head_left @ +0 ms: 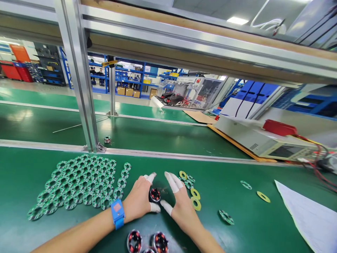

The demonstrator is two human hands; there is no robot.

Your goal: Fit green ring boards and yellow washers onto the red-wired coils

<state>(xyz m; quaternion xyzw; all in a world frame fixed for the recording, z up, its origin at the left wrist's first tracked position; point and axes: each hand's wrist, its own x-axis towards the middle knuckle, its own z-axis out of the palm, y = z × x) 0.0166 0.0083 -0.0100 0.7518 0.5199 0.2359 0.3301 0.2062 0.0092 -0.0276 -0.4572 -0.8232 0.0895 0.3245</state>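
A small motor stator with red copper windings (155, 194) sits in a round black holder on the green bench. Curved around its left side is my left hand (139, 196), thumb below and index finger above, white finger cots on the tips; whether it touches the holder I cannot tell. My right hand (183, 205), also in white finger cots, is spread open just right of the holder, apart from it. Near the bottom edge lie more wound stators (134, 241), partly cut off. Right of my right hand, yellow rings (195, 193) and green ring-shaped circuit boards (189, 184) lie in a loose cluster.
Many green ring boards (84, 184) cover the bench at left in rows. Single rings (225, 217) and a white paper sheet (310, 214) lie at right. An aluminium post (79, 77) and rail (158, 153) stand behind; an instrument (252, 137) with cables sits back right.
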